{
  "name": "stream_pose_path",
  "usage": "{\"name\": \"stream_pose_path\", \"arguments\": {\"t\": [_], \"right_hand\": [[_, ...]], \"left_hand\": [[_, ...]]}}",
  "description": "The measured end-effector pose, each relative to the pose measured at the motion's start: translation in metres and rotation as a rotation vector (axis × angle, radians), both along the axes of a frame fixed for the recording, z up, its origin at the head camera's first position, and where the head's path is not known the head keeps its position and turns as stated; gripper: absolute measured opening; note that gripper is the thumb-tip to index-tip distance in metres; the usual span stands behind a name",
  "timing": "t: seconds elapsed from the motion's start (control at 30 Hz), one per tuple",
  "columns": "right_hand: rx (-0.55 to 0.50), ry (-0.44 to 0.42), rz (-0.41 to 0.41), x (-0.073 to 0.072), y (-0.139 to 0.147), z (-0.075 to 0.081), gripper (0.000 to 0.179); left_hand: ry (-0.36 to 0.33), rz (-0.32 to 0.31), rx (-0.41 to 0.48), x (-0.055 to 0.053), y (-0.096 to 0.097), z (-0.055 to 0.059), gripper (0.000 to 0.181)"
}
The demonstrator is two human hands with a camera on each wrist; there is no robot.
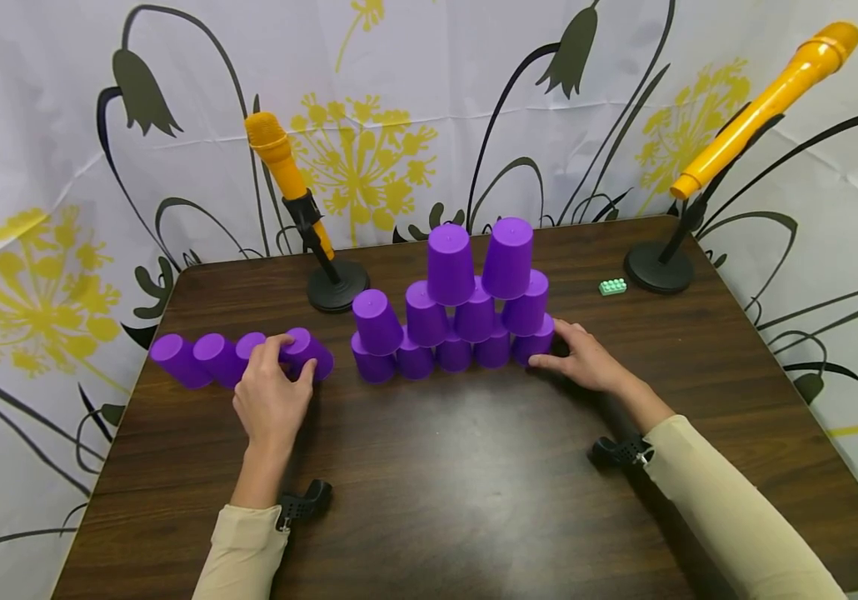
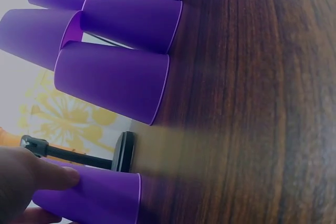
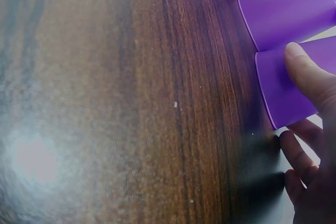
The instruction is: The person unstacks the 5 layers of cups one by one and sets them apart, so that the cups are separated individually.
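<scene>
Upside-down purple cups form a tiered stack (image 1: 453, 354) at mid-table: several in the bottom row, several above, two on top. Near the stack's left end, my left hand (image 1: 271, 400) holds a purple cup (image 1: 309, 357) from above, thumb on its near side; in the left wrist view the thumb (image 2: 59, 176) lies on that cup's wall. My right hand (image 1: 586, 360) grips the rightmost bottom cup (image 1: 534, 343), thumb in front and fingers round the far side. The right wrist view shows this thumb (image 3: 304, 72) on the cup wall, other fingers beyond it.
More upside-down purple cups (image 1: 182, 362) stand in a row at the left. An orange microphone (image 1: 286, 171) on a black stand rises behind the cups, another orange microphone (image 1: 766, 108) at the back right. A small green toy brick (image 1: 612, 287) lies near that stand. A floral cloth hangs behind.
</scene>
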State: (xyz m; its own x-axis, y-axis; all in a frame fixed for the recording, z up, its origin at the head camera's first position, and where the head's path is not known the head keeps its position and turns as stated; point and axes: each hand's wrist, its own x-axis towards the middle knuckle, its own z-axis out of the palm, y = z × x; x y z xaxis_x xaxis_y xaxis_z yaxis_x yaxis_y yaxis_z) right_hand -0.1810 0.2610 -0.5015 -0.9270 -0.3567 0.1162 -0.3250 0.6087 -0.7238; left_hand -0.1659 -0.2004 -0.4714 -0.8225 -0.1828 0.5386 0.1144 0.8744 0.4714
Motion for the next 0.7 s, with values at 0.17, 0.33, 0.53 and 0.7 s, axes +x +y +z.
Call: {"name": "stream_pose_path", "arguments": {"t": [0.17,0.33,0.53,0.7], "right_hand": [[-0.007,-0.013,-0.003,0.001,0.0,0.0,0.065],[-0.006,-0.03,-0.008,0.001,0.0,0.0,0.065],[0.004,-0.03,-0.011,0.001,0.0,0.0,0.066],[0.006,-0.031,-0.013,0.001,0.0,0.001,0.066]], "left_hand": [[0.004,-0.005,0.003,0.001,0.0,0.0,0.045],[0.017,0.0,-0.004,0.003,-0.001,0.003,0.045],[0.085,0.009,0.005,0.009,0.0,0.022,0.044],[0.179,-0.06,0.025,0.012,0.013,0.05,0.037]]}}
